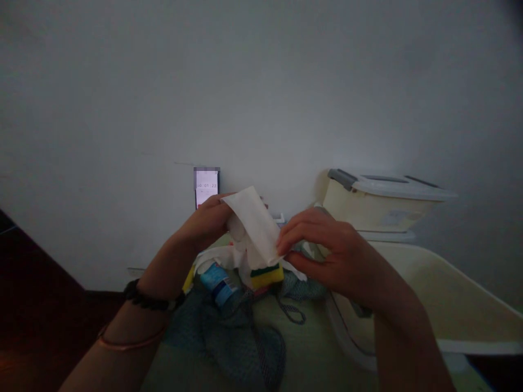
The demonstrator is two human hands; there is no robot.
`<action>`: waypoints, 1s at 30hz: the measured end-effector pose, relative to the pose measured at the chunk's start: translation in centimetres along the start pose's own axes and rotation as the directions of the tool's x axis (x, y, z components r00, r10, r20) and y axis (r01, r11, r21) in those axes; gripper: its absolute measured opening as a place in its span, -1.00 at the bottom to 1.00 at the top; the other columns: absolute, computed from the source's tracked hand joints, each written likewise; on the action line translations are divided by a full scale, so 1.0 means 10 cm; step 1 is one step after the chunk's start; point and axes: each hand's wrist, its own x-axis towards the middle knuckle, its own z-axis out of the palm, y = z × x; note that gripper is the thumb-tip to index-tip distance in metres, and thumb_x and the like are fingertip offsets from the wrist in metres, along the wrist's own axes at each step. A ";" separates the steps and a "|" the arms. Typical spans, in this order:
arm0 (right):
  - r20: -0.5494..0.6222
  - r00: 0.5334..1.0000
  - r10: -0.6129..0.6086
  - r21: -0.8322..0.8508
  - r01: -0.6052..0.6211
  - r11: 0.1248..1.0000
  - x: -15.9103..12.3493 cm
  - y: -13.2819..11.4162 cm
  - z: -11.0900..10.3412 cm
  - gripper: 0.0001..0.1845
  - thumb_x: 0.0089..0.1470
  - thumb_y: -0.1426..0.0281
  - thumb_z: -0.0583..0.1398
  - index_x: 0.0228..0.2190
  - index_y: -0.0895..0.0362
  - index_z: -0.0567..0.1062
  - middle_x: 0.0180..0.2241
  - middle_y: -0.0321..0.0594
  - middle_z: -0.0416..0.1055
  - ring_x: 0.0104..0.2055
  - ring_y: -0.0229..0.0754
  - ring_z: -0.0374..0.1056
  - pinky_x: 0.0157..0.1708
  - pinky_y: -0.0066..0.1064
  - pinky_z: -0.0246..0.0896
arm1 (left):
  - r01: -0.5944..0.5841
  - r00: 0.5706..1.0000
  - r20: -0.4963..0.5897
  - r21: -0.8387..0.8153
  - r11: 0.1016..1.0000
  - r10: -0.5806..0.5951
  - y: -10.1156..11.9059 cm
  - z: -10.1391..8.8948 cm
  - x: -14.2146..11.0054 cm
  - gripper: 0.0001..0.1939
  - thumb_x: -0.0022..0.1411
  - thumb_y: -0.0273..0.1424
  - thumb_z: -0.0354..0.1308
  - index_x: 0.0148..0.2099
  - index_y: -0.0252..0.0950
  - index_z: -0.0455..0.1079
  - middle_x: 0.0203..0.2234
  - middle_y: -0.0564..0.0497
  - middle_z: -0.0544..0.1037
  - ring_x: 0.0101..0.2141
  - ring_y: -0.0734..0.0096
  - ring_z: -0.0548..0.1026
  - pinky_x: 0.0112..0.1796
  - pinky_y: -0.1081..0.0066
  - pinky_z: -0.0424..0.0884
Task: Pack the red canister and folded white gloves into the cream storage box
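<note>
A folded white cloth (257, 223), thin and possibly paper, is stretched between my two hands above the table. My left hand (212, 218) grips its upper left end, with the fingers mostly hidden behind it. At the lower right corner, my right hand (318, 242) pinches the edge between thumb and fingers. More white material (220, 256) hangs or lies just below. Under the hands are a yellow sponge (267, 276) with a dark green side and a blue labelled bottle or can (220, 284), lying tilted.
A dark grey-green mesh fabric (229, 337) with a cord loop (293, 313) spreads over the pale table (314, 348). On the right stands an open cream bin (457, 288); behind it is a lidded box (379, 207). A phone (206, 188) showing a timer leans against the wall (261, 98).
</note>
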 end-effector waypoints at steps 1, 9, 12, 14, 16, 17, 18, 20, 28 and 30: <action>0.028 0.999 0.016 -0.019 -0.015 1.000 0.01 0.01 0.03 -0.80 -0.04 0.65 0.19 -0.41 0.12 0.46 -0.34 -0.30 0.46 -0.17 -0.23 0.31 -0.12 -0.37 0.20 | 0.005 1.000 -0.009 -0.071 0.997 -0.005 0.01 0.02 0.00 -0.77 0.14 -0.40 0.09 -0.20 -0.40 0.48 -0.29 -0.13 0.60 -0.25 0.25 0.55 -0.18 0.29 0.45; 0.087 0.994 0.059 -0.092 -0.051 0.994 0.06 0.15 0.21 -0.85 0.02 0.60 0.16 -0.40 0.15 0.49 -0.29 -0.23 0.47 -0.18 -0.21 0.30 -0.13 -0.32 0.22 | -0.124 0.992 -0.017 -0.255 0.959 0.124 0.09 0.15 -0.05 -0.78 0.18 -0.43 0.09 -0.13 -0.32 0.47 -0.23 -0.07 0.60 -0.24 0.26 0.57 -0.13 0.20 0.48; 0.100 0.993 0.057 -0.109 -0.046 0.993 0.06 0.18 0.23 -0.86 0.02 0.59 0.18 -0.40 0.15 0.50 -0.29 -0.21 0.47 -0.18 -0.19 0.30 -0.13 -0.30 0.23 | -0.171 0.985 -0.031 -0.165 0.971 0.169 0.08 0.17 -0.06 -0.75 0.15 -0.42 0.13 -0.10 -0.29 0.47 -0.21 -0.06 0.59 -0.23 0.22 0.57 -0.15 0.18 0.49; 0.109 0.993 0.046 -0.110 -0.033 0.993 0.07 0.17 0.24 -0.87 0.02 0.59 0.18 -0.40 0.15 0.50 -0.29 -0.21 0.48 -0.18 -0.19 0.31 -0.13 -0.31 0.23 | -0.213 0.977 -0.044 -0.079 0.974 0.210 0.08 0.17 -0.07 -0.74 0.11 -0.42 0.17 -0.11 -0.28 0.48 -0.21 -0.06 0.60 -0.22 0.20 0.57 -0.15 0.17 0.49; 0.110 0.994 0.018 -0.110 -0.006 0.994 0.08 0.14 0.23 -0.86 0.02 0.60 0.19 -0.41 0.16 0.50 -0.30 -0.22 0.48 -0.20 -0.20 0.32 -0.14 -0.33 0.23 | -0.256 0.963 -0.074 0.030 0.966 0.258 0.08 0.16 -0.08 -0.77 0.07 -0.42 0.22 -0.16 -0.30 0.51 -0.25 -0.05 0.61 -0.23 0.21 0.57 -0.13 0.20 0.48; 0.111 0.994 0.004 -0.111 0.009 0.994 0.08 0.13 0.23 -0.86 0.02 0.61 0.19 -0.41 0.16 0.50 -0.31 -0.22 0.48 -0.21 -0.20 0.32 -0.13 -0.33 0.22 | -0.270 0.956 -0.091 0.086 0.959 0.277 0.09 0.15 -0.08 -0.79 0.06 -0.41 0.24 -0.20 -0.31 0.53 -0.28 -0.05 0.62 -0.24 0.22 0.57 -0.13 0.23 0.48; 0.113 0.994 -0.009 -0.112 0.022 0.993 0.08 0.11 0.22 -0.86 0.02 0.61 0.19 -0.41 0.17 0.51 -0.31 -0.22 0.48 -0.21 -0.21 0.33 -0.13 -0.34 0.22 | -0.274 0.952 -0.106 0.137 0.952 0.289 0.09 0.14 -0.08 -0.82 0.05 -0.41 0.25 -0.25 -0.32 0.54 -0.31 -0.05 0.63 -0.25 0.24 0.57 -0.14 0.26 0.48; 0.118 0.993 -0.020 -0.119 0.034 0.992 0.09 0.10 0.22 -0.86 0.03 0.60 0.18 -0.41 0.17 0.51 -0.31 -0.23 0.48 -0.21 -0.22 0.33 -0.12 -0.34 0.21 | -0.261 0.949 -0.130 0.187 0.947 0.288 0.09 0.12 -0.07 -0.85 0.04 -0.42 0.25 -0.29 -0.32 0.55 -0.35 -0.03 0.63 -0.29 0.26 0.57 -0.18 0.29 0.49; 0.118 0.993 0.024 -0.213 0.002 0.977 0.08 0.18 0.26 -0.86 0.03 0.58 0.19 -0.39 0.15 0.52 -0.28 -0.21 0.48 -0.19 -0.17 0.30 -0.11 -0.26 0.20 | -0.221 0.970 -0.100 0.003 0.975 0.220 0.13 0.19 -0.11 -0.82 -0.01 -0.45 0.25 -0.28 -0.33 0.52 -0.40 -0.03 0.62 -0.35 0.26 0.58 -0.25 0.28 0.51; 0.116 0.993 0.021 -0.220 0.005 0.975 0.08 0.18 0.26 -0.87 0.03 0.58 0.19 -0.39 0.16 0.52 -0.28 -0.22 0.48 -0.20 -0.17 0.30 -0.11 -0.26 0.20 | -0.229 0.969 -0.096 -0.006 0.974 0.227 0.14 0.21 -0.12 -0.81 -0.02 -0.44 0.26 -0.27 -0.32 0.52 -0.40 -0.02 0.62 -0.36 0.27 0.58 -0.25 0.29 0.51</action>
